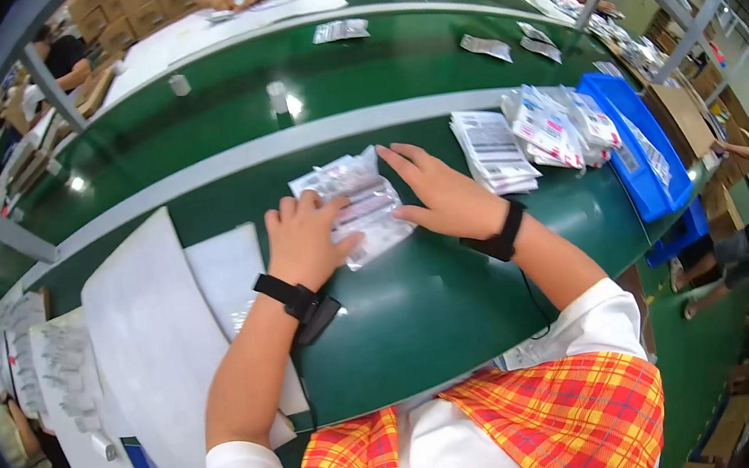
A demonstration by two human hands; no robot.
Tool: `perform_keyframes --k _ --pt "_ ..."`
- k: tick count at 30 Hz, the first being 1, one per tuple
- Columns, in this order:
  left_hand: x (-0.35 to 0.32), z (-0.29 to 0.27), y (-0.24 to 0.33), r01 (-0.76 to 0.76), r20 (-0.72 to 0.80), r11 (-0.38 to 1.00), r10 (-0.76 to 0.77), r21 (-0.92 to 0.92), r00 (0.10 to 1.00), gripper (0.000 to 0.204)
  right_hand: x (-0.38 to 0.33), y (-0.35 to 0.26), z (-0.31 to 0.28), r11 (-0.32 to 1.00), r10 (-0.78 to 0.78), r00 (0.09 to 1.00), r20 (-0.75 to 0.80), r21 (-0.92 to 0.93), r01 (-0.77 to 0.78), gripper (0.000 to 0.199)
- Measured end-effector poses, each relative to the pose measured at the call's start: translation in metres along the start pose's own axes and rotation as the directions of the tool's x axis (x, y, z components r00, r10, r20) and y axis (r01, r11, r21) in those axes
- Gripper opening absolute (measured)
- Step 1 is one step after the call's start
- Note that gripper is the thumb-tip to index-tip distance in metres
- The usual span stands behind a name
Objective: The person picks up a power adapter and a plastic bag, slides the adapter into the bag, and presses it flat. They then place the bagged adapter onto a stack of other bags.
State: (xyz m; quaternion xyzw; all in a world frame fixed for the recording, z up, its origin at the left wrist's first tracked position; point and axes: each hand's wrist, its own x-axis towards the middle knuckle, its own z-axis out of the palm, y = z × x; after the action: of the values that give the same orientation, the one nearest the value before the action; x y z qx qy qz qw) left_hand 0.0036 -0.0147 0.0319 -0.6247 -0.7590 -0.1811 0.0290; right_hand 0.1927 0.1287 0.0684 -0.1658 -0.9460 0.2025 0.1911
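Observation:
Several clear plastic pouches (370,208) with printed faces lie in a small overlapping pile on the green table in front of me. My left hand (305,241) rests at the pile's left edge, fingertips and thumb on the plastic, fingers apart. On the other side, my right hand (446,192) has its fingers stretched out; its index fingertip reaches the far right corner and its thumb touches the near right side. Neither hand is wrapped round a pouch. Each wrist wears a black band.
A stack of flat printed packets (488,150) lies right of my hand, beside a heap of white pouches (558,125) and a blue bin (679,189). White sheets (151,355) cover the table's left. A grey rail (225,159) runs behind; people work beyond it.

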Motion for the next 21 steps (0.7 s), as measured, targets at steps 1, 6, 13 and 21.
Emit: perform_keyframes --k 1,6,13,21 --pt "0.000 0.002 -0.001 0.011 -0.018 1.000 -0.010 0.021 1.000 0.046 0.014 0.010 0.009 1.000 -0.027 1.000 -0.011 0.004 0.027 0.066" --pt "-0.001 0.015 -0.011 -0.080 -0.069 0.997 0.078 -0.015 0.995 0.051 0.061 0.043 0.014 0.995 -0.031 0.934 0.355 -0.080 0.064 0.073" --pt "0.000 0.014 -0.010 0.002 -0.043 0.991 -0.008 -0.131 0.999 0.046 0.090 0.028 0.014 0.983 -0.016 0.886 0.463 -0.156 0.100 0.074" --pt "0.011 0.024 -0.024 -0.057 -0.044 0.983 0.050 -0.174 0.998 0.036 0.121 0.093 -0.017 0.980 0.064 0.990 -0.128 -0.178 -0.086 0.043"
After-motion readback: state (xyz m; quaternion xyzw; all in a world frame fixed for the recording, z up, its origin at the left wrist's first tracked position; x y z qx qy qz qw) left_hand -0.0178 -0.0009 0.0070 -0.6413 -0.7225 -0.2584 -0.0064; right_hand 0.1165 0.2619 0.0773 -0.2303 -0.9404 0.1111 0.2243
